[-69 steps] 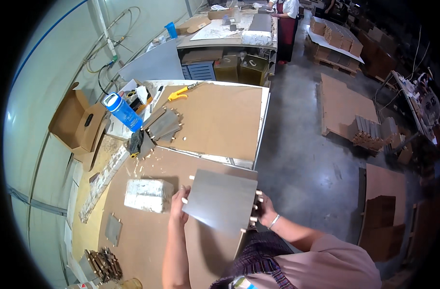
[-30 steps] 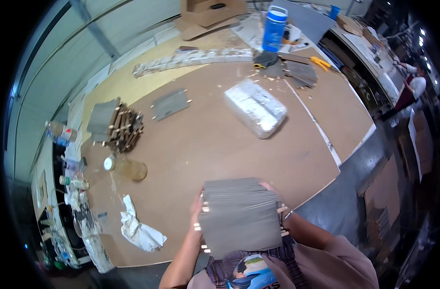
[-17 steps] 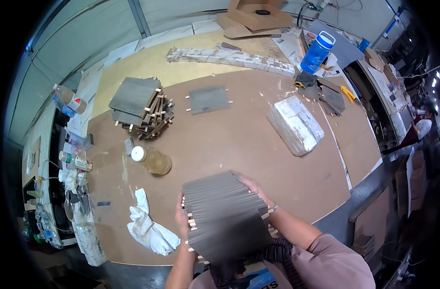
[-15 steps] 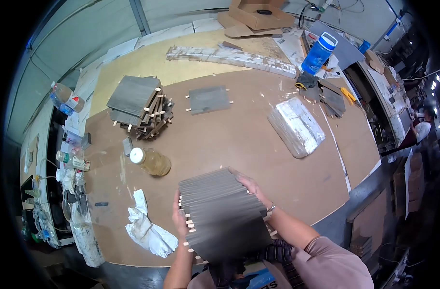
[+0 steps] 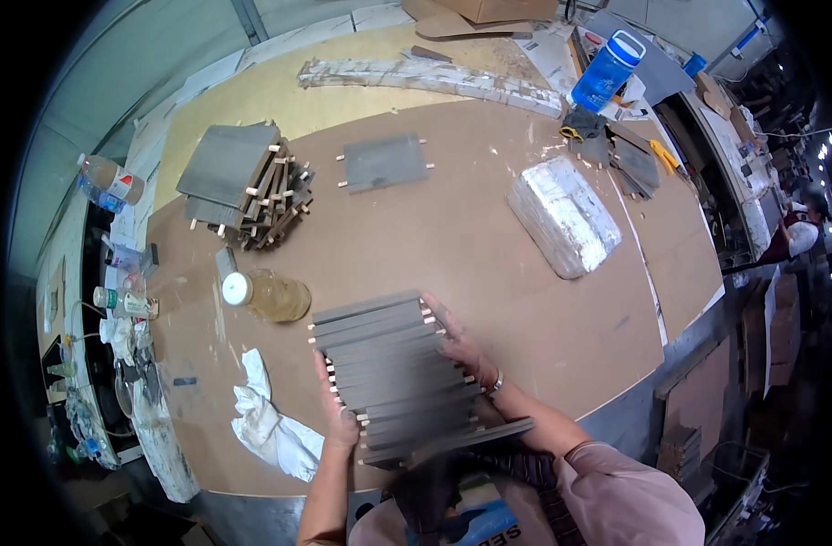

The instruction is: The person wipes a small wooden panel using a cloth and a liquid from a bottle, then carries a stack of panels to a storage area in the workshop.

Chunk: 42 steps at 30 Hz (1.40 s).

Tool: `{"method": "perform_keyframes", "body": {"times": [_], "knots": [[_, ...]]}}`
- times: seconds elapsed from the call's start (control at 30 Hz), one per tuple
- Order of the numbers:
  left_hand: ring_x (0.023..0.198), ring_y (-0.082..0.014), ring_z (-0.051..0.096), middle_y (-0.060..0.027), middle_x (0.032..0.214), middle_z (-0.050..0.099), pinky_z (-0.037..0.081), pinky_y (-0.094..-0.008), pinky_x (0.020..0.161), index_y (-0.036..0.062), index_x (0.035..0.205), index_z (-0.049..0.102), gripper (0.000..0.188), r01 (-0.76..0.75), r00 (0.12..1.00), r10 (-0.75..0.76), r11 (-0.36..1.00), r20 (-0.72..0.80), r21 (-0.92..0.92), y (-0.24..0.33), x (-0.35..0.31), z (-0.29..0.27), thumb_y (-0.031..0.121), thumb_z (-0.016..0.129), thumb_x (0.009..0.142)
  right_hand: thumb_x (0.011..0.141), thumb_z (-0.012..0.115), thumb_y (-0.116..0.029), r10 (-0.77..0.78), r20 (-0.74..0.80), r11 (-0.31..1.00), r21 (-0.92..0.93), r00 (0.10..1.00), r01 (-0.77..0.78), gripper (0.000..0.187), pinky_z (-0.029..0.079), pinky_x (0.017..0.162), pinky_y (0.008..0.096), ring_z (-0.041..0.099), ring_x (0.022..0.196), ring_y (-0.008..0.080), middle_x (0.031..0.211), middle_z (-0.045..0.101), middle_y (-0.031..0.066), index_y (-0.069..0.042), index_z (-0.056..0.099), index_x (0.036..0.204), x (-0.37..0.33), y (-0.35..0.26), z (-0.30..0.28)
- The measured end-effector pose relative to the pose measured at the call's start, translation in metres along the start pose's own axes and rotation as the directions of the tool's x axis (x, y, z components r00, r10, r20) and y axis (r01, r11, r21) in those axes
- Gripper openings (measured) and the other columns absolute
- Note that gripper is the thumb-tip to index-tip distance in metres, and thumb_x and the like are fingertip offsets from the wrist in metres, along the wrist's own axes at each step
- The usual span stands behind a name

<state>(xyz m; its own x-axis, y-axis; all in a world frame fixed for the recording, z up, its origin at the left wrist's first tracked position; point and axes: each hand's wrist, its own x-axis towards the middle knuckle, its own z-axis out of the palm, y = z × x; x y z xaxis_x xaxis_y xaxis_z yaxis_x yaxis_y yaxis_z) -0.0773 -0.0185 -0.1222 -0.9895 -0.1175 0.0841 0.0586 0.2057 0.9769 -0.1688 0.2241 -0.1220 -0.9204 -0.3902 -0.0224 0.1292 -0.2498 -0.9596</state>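
Between my two hands is a stack of thin grey panels (image 5: 389,364), with short pale wooden pegs sticking out at their sides. My left hand (image 5: 332,400) wraps round the stack's left side, and my right hand (image 5: 460,341) presses on its right side. Many panel edges face up, and one panel at the near end leans out to the right. Beyond, a single grey panel (image 5: 385,163) with pegs lies flat on the brown board. Farther left stands an uneven pile of similar panels (image 5: 229,164).
A lidded jar of yellowish liquid (image 5: 279,298) lies left of the stack, above a white cloth (image 5: 270,423). On the right sit a silvery wrapped block (image 5: 566,217), a blue bottle (image 5: 605,77) and a yellow-handled tool (image 5: 664,156). A whitish strip (image 5: 434,84) crosses the back.
The held stack has tipped so its panel edges show where a broad flat face showed before. The near-end panel now leans apart. The view has shifted slightly.
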Motion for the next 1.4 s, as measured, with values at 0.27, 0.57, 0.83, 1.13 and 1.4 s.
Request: {"method": "perform_keyframes", "body": {"times": [0.27, 0.57, 0.83, 1.13, 1.4], "knots": [[0.134, -0.0372, 0.04, -0.0264, 0.142, 0.043, 0.029, -0.046, 0.112, -0.0035, 0.136, 0.045, 0.068, -0.193, 0.981, 0.174, 0.835, 0.085, 0.516, 0.083, -0.04, -0.021, 0.025, 0.061, 0.077, 0.087, 0.059, -0.035, -0.001, 0.034, 0.995, 0.098, 0.999, -0.002, 0.078, 0.021, 0.116, 0.0362, 0.023, 0.144, 0.0215, 0.158, 0.024, 0.0079, -0.006, 0.026, 0.152, -0.003, 0.005, -0.003], [0.091, -0.0345, 0.055, -0.0135, 0.1, 0.058, 0.045, -0.0431, 0.08, 0.0045, 0.102, 0.063, 0.047, -0.445, 0.869, 0.274, 0.797, 0.412, 0.409, 0.126, -0.055, 0.023, 0.008, 0.081, 0.059, 0.086, 0.06, -0.031, -0.086, 0.051, 0.995, -0.043, 0.995, 0.088, 0.077, 0.015, 0.119, 0.0359, 0.018, 0.147, 0.0236, 0.158, 0.026, 0.0106, -0.005, 0.027, 0.151, -0.002, 0.003, -0.004], [0.102, -0.0342, 0.052, -0.0133, 0.11, 0.055, 0.038, -0.0461, 0.088, 0.008, 0.109, 0.056, 0.059, -0.435, 0.885, 0.224, 0.709, 0.408, 0.554, 0.105, -0.098, 0.015, 0.006, 0.08, 0.055, 0.086, 0.057, -0.032, -0.023, 0.108, 0.999, -0.022, 0.994, 0.026, 0.085, 0.012, 0.119, 0.0387, 0.012, 0.149, 0.0284, 0.162, 0.011, 0.01, -0.011, 0.013, 0.155, 0.001, 0.001, -0.009], [0.103, -0.0313, 0.054, -0.0125, 0.114, 0.057, 0.041, -0.0417, 0.094, 0.005, 0.114, 0.063, 0.052, -0.351, 0.883, 0.165, 0.854, 0.439, 0.385, 0.115, -0.096, -0.021, 0.013, 0.074, 0.064, 0.08, 0.064, -0.022, -0.029, 0.112, 0.999, -0.024, 0.993, 0.032, 0.09, 0.016, 0.119, 0.0384, 0.014, 0.148, 0.0282, 0.16, 0.016, 0.0137, -0.004, 0.015, 0.153, -0.014, 0.0, -0.008], [0.141, -0.0275, 0.028, -0.0175, 0.152, 0.029, 0.021, -0.0397, 0.116, -0.0005, 0.149, 0.027, 0.063, 0.024, 0.997, -0.015, 0.993, 0.08, -0.113, 0.026, 0.016, -0.026, 0.022, 0.05, 0.095, 0.087, 0.054, -0.039, -0.015, 0.08, 0.993, -0.114, 0.997, 0.024, 0.083, 0.013, 0.119, 0.0366, 0.016, 0.147, 0.0256, 0.16, 0.017, 0.0123, -0.004, 0.018, 0.153, -0.044, -0.008, 0.004]]}}
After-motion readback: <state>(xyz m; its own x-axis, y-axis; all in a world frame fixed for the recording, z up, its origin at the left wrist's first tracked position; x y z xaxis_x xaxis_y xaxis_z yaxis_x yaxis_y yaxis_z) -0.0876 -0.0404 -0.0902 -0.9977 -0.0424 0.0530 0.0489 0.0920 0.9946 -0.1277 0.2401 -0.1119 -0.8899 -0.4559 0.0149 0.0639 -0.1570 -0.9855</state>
